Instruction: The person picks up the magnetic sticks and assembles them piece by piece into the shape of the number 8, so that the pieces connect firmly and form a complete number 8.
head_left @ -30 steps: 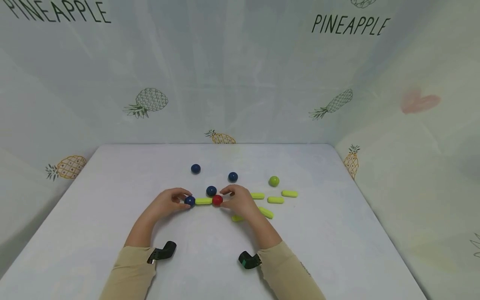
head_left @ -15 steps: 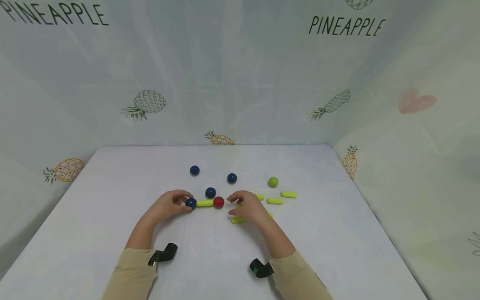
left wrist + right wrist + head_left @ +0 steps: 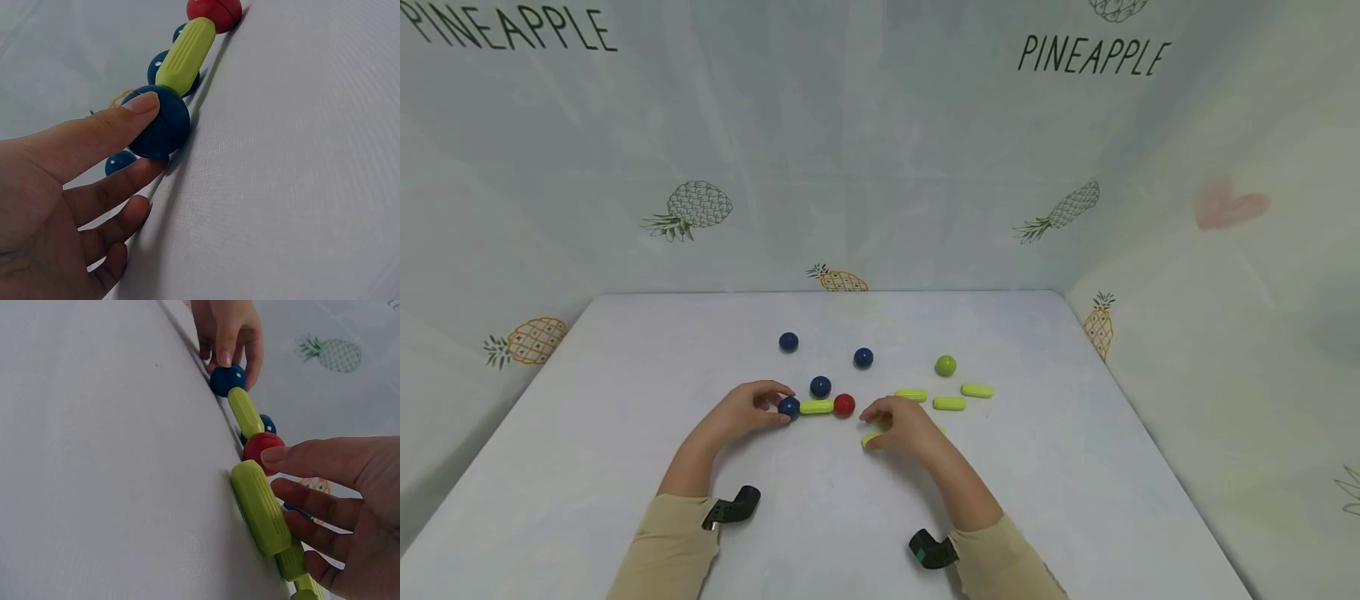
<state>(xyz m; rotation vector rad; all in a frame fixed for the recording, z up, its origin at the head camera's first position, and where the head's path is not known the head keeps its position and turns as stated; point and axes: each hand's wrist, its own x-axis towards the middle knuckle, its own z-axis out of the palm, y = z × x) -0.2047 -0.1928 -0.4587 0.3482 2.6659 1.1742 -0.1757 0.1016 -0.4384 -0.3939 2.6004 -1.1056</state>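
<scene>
Glossy dark-blue ball (image 3: 788, 406), joined by a ribbed yellow-green rod (image 3: 817, 407) to a red ball (image 3: 844, 406), lies midway between the tabletop's (image 3: 820, 517) side edges, pinched by the left hand (image 3: 751, 406). The right hand (image 3: 901, 427) has released the red ball, fingers wide, so the left probably steadies alone.

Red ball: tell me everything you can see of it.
The red ball is round, smooth and slightly shiny; it could be painted wood or plastic. It looks to rest on the white tabletop, at the right end of a short row in the head view, against one end of a yellow-green stick; whether it's fixed there I can't tell. The right hand is apart from it in the head view, though they overlap in the right wrist view.
</scene>
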